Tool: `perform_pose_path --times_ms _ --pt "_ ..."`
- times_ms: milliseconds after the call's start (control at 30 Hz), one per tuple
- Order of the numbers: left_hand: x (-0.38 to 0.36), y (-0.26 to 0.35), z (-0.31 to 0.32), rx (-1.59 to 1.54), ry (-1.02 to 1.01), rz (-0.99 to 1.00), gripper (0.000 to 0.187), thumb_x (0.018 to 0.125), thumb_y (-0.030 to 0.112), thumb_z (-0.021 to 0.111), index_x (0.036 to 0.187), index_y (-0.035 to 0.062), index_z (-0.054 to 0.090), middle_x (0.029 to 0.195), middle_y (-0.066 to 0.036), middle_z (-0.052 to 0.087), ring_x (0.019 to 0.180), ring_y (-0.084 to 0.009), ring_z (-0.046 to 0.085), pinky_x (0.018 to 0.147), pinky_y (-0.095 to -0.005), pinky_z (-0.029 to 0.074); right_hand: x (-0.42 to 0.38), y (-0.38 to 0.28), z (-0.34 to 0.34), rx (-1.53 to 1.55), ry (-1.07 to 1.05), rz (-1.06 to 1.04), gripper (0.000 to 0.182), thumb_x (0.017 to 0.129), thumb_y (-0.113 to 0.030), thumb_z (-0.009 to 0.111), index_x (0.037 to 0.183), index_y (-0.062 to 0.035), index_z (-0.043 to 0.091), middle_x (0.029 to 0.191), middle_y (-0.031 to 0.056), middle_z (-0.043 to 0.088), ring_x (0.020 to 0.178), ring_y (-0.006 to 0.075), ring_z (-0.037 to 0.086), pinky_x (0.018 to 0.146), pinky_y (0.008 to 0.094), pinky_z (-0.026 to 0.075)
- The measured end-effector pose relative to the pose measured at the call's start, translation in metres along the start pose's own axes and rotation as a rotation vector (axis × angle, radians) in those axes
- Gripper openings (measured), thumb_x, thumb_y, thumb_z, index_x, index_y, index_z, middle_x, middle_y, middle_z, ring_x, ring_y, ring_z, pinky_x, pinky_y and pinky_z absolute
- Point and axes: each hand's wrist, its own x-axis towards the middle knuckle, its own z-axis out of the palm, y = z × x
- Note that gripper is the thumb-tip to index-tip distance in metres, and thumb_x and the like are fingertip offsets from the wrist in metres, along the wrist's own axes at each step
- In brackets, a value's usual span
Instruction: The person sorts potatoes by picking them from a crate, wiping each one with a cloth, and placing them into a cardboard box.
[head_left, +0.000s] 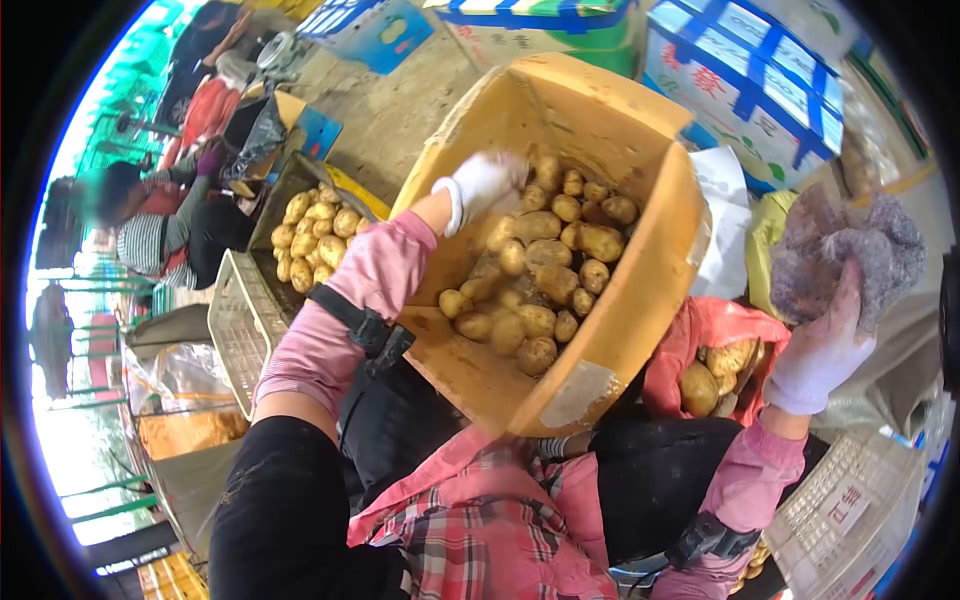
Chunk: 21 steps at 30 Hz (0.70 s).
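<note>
My left hand, in a white glove, is over the yellow box, at the left edge of the potatoes inside it. Motion smears its fingers. Several of these potatoes look dirty and brown, others paler. On the right, my right hand, also gloved in white, grips a crumpled grey fuzzy cloth held up beside the box. Below that hand, a red bag stands open with larger potatoes in it.
A crate of cleaner potatoes stands left of the box, near a pale plastic basket. Taped cartons line the back. A person sits at the far left. Another pale basket lies at lower right.
</note>
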Motion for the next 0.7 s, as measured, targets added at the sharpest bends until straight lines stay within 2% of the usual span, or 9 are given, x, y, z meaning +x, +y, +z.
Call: perform_pose_path --times_ms 33,67,167,200,300,400,500,633,700 --pt "0.008 -0.03 0.0 0.094 -0.047 -0.077 0.033 0.096 0.022 0.057 0.122 0.0029 0.06 0.121 -0.015 0.062 0.099 -0.0224 0.065 0.078 -0.0325 0.057 0.001 -0.008 0.005 -0.056 -0.043 -0.104 0.028 0.096 -0.009 0.053 0.115 0.0075 0.067 0.111 0.0166 0.07 0.105 0.0217 0.065 0.096 0.034 0.047" --pt "0.019 -0.057 0.004 0.173 -0.103 -0.149 0.033 0.095 0.022 0.058 0.121 0.0026 0.061 0.12 -0.016 0.063 0.099 -0.0238 0.065 0.076 -0.0338 0.058 -0.004 -0.014 0.013 0.22 -0.091 0.122 0.029 0.098 -0.009 0.05 0.115 0.0082 0.066 0.114 0.0163 0.068 0.108 0.0228 0.064 0.097 0.0349 0.048" --pt "0.064 -0.106 0.028 0.336 -0.171 -0.492 0.035 0.09 0.023 0.063 0.117 0.0012 0.066 0.114 -0.016 0.067 0.099 -0.0291 0.066 0.081 -0.0419 0.058 -0.002 -0.045 0.027 0.462 -0.131 0.354 0.029 0.099 -0.009 0.05 0.115 0.0084 0.066 0.115 0.0151 0.068 0.108 0.0231 0.064 0.096 0.0351 0.048" --pt "0.096 -0.141 0.033 0.661 -0.333 -0.418 0.04 0.089 0.024 0.064 0.123 0.0029 0.062 0.119 -0.017 0.065 0.104 -0.0296 0.065 0.085 -0.0429 0.056 -0.005 -0.041 0.029 0.311 -0.179 0.21 0.026 0.097 -0.008 0.054 0.114 0.0084 0.065 0.113 0.0142 0.068 0.106 0.0219 0.065 0.094 0.0347 0.049" --pt "0.114 -0.181 0.058 0.829 -0.331 -0.326 0.047 0.087 0.021 0.062 0.131 0.0083 0.055 0.126 -0.019 0.062 0.115 -0.0309 0.062 0.092 -0.0446 0.05 -0.014 -0.052 0.033 0.42 -0.168 0.353 0.036 0.088 0.002 0.052 0.123 0.0028 0.063 0.124 0.0187 0.061 0.113 0.0331 0.059 0.096 0.0396 0.048" --pt "0.116 -0.218 0.09 0.744 -0.035 -0.269 0.044 0.084 0.019 0.064 0.127 0.0091 0.058 0.125 -0.02 0.062 0.119 -0.033 0.059 0.098 -0.0435 0.047 -0.013 -0.066 0.033 0.328 -0.18 0.392 0.047 0.08 0.009 0.053 0.125 0.0 0.063 0.128 0.0198 0.059 0.116 0.0365 0.057 0.096 0.041 0.047" --pt "0.113 -0.228 0.094 0.758 0.038 -0.155 0.064 0.071 0.016 0.073 0.131 0.0087 0.052 0.113 -0.024 0.066 0.108 -0.0396 0.064 0.086 -0.0465 0.052 -0.004 -0.089 0.04 0.323 -0.198 0.383 0.044 0.081 0.01 0.053 0.122 0.0015 0.064 0.125 0.0196 0.061 0.115 0.0355 0.059 0.096 0.0411 0.048" --pt "0.115 -0.159 0.041 0.647 -0.328 -0.138 0.059 0.075 0.021 0.073 0.129 0.0123 0.052 0.108 -0.02 0.067 0.09 -0.033 0.067 0.081 -0.0425 0.053 0.015 -0.117 0.055 0.58 -0.266 0.376 0.033 0.084 0.007 0.053 0.114 0.0047 0.066 0.115 0.0179 0.066 0.109 0.0313 0.063 0.093 0.0392 0.05" --pt "0.074 -0.123 0.009 0.514 -0.301 0.404 0.06 0.08 0.017 0.075 0.133 0.0155 0.047 0.111 -0.014 0.064 0.091 -0.0242 0.064 0.078 -0.0352 0.054 0.019 -0.134 0.065 0.722 -0.265 0.372 0.025 0.087 0.003 0.056 0.109 0.006 0.068 0.108 0.0148 0.069 0.102 0.0258 0.066 0.09 0.0364 0.05"
